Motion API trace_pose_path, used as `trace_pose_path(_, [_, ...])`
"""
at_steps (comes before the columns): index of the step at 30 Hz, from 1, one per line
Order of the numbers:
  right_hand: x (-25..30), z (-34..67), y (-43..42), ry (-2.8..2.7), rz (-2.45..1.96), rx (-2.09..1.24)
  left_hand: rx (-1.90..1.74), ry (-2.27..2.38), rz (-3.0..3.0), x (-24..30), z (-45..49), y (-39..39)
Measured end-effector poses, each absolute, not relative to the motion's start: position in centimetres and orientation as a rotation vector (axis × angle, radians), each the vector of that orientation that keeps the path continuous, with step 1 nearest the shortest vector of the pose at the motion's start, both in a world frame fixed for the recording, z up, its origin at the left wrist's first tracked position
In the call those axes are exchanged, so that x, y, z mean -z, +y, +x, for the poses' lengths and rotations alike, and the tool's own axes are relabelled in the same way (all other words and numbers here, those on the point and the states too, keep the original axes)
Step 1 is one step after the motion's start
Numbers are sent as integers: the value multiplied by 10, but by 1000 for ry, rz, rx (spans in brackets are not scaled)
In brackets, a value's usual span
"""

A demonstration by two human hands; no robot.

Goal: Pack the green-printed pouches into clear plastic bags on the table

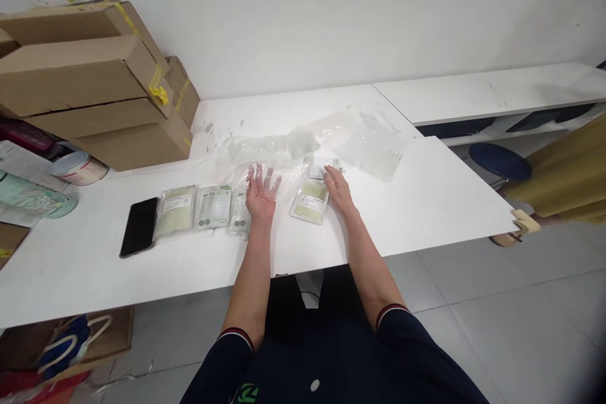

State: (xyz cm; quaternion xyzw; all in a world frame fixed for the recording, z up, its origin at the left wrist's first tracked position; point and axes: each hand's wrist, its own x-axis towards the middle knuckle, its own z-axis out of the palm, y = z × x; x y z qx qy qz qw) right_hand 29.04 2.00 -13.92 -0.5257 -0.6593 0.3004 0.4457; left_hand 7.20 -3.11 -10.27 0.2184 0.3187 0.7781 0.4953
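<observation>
My left hand (262, 194) lies palm up with its fingers spread, over the edge of a clear plastic bag (269, 150). It partly covers a packet with printed text (240, 211). My right hand (338, 189) has its fingers stretched out beside a pale green packet with a white label (310, 202). Its fingertips touch or hover just over a small white printed packet (322, 166); contact is hard to tell. Left of my left hand lie a white and green printed packet (214, 207) and another pale green packet (177, 208).
A black phone (139, 227) lies left of the packets. Cardboard boxes (89, 88) are stacked at the back left, near a tin (80, 168) and a mint-green bottle (38, 197). More clear plastic (369, 142) spreads behind my right hand. A blue stool (499, 161) stands right of the white table (426, 202).
</observation>
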Motion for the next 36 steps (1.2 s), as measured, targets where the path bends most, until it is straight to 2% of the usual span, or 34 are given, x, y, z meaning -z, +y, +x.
trace_pose_path(6, [141, 264, -21, -2424, -1516, -732, -1828, 712, 551, 103, 74, -31])
trace_pose_path(10, [132, 264, -46, -2552, -1620, -665, -1749, 632, 544, 104, 74, -32])
trace_pose_path(15, [112, 305, -65, -2281, -2069, -531, -1558, 595, 564, 107, 74, -31])
trace_pose_path(19, [103, 346, -71, -1996, -2204, -578, -1240, 789, 655, 111, 77, -31])
trace_pose_path(22, [111, 366, -69, -1784, -2108, -730, -1000, 1000, 736, 114, 83, -32])
trace_pose_path(25, [124, 379, -67, -1616, -1978, -777, -948, 1132, 788, 119, 89, -33])
trace_pose_path(29, [126, 400, -73, -1374, -1979, -555, -992, 1243, 832, 126, 96, -37])
trace_pose_path(33, [99, 420, -86, -1128, -1819, -201, -1080, 1371, 871, 129, 100, -42])
trace_pose_path(36, [78, 416, -91, -1032, -1550, -231, -1114, 1393, 830, 129, 101, -47])
